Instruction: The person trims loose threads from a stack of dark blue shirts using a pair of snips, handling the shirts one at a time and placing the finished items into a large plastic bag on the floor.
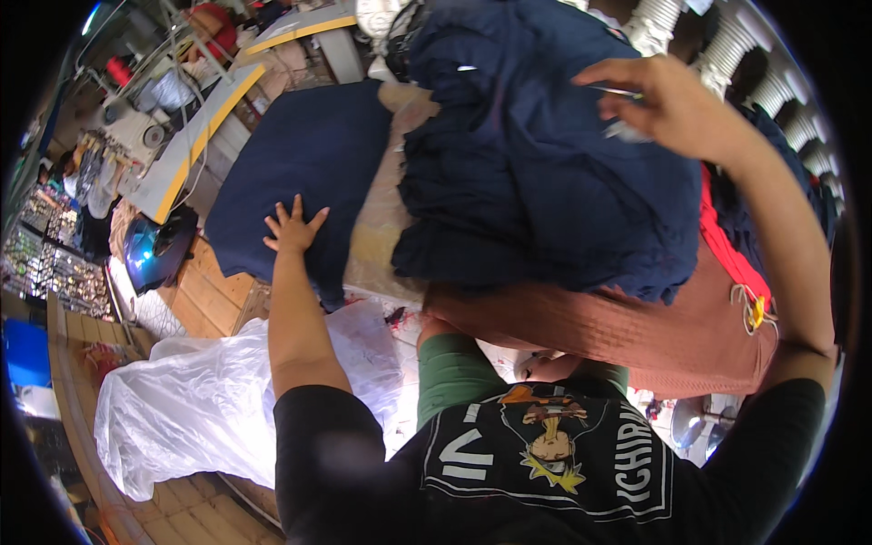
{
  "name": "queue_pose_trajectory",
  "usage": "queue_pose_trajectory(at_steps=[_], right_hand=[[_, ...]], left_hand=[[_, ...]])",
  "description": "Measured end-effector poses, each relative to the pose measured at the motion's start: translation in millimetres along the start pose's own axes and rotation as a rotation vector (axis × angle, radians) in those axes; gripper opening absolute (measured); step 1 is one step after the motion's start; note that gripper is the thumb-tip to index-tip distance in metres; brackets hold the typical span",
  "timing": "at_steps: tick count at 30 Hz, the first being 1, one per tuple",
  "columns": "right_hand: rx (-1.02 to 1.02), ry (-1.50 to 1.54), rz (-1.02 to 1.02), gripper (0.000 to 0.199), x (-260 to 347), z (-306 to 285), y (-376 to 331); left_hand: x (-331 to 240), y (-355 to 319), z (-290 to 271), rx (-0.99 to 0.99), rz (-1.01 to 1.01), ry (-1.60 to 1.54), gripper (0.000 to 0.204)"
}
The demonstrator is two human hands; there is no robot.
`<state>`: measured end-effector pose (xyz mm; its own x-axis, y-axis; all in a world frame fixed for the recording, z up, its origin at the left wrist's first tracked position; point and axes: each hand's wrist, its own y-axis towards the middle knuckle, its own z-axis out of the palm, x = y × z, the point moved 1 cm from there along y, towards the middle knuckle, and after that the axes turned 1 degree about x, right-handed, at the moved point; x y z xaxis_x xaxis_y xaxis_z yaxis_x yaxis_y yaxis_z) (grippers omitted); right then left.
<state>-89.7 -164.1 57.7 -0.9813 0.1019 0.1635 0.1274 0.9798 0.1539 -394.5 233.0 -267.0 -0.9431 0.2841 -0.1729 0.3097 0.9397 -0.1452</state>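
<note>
My left hand [295, 229] lies flat with its fingers spread on a smooth navy cloth piece [313, 145], which drapes over a stack at the left. At the right my right hand [668, 107] is raised above a large heap of navy fabric [536, 173], whose layered edges hang in folds. Its fingers are curled round a small, thin metal tool [619, 91]. The tool's lower part is blurred, so its exact kind is unclear. Between the two navy piles runs a strip of clear plastic wrapping [386, 209] over something tan.
A brown cloth [599, 331] hangs below the heap, beside a red strip [727, 236]. Crumpled clear plastic [200, 391] lies at lower left, near a dark shiny helmet [154, 250]. Sewing tables with yellow edges [204, 136] stand behind; white ribbed hoses [727, 54] line the far right.
</note>
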Motion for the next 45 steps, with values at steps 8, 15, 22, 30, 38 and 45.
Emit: queue_pose_trajectory(at_steps=[8, 15, 22, 30, 38, 45], right_hand=[[-0.725, -0.007, 0.424, 0.029, -72.1, -61.7, -170.5], [-0.551, 0.472, 0.525, 0.041, -141.1, 47.5, -230.1], [-0.386, 0.297, 0.755, 0.047, -170.2, 114.2, -216.9], [-0.726, 0.783, 0.607, 0.020, -175.7, 95.1, -247.8], [-1.052, 0.252, 0.526, 0.020, -170.4, 48.6, -267.9], [-1.246, -0.145, 0.624, 0.026, -158.5, -70.2, -235.7]], left_hand=[[-56.5, -15.6, 19.3, -0.459, 0.227, -0.915, 0.051], [-236.6, -173.1, -79.5, -0.610, 0.776, -0.894, 0.042], [-300.5, -198.5, -111.0, -0.341, 0.598, -0.611, 0.052], [-275.7, -219.3, -159.1, -0.331, 0.763, -1.116, 0.033], [-240.5, -278.8, -213.8, 0.217, 0.857, -0.993, 0.043], [-282.2, -274.5, -339.4, -0.304, 0.940, -1.145, 0.039]])
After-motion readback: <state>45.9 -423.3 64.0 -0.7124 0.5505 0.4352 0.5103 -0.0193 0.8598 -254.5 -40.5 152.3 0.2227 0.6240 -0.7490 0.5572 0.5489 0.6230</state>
